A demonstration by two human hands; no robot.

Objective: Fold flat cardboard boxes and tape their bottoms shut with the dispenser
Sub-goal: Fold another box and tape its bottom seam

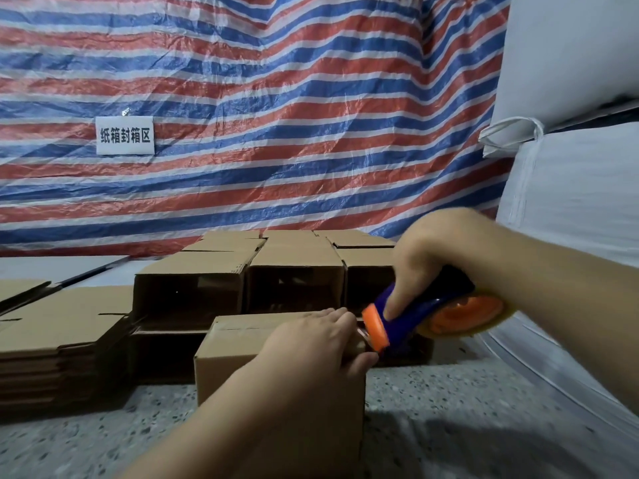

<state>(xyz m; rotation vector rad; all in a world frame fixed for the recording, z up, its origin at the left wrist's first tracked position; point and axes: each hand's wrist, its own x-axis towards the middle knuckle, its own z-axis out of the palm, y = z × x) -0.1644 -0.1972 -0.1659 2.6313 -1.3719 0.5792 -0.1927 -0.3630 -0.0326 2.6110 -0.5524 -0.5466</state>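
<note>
1. I saw the tape dispenser [423, 314] lying with its long axis left to right, its orange front end pointing left and down at the right edge of the folded box [242, 354]; blue body, orange hub, yellowish tape roll on the right.
2. My right hand [435, 257] gripped the dispenser handle from above, fingers curled round it.
3. My left hand [311, 344] rested on the box's top right corner, fingers bent over the edge, holding it.
4. The box stood near on the speckled floor [449, 392].
5. Farther off sat assembled boxes [294, 271]; a flat cardboard stack [58, 337] lay left.
6. A striped tarp [276, 115] hung behind, white sacks [570, 167] right.
</note>
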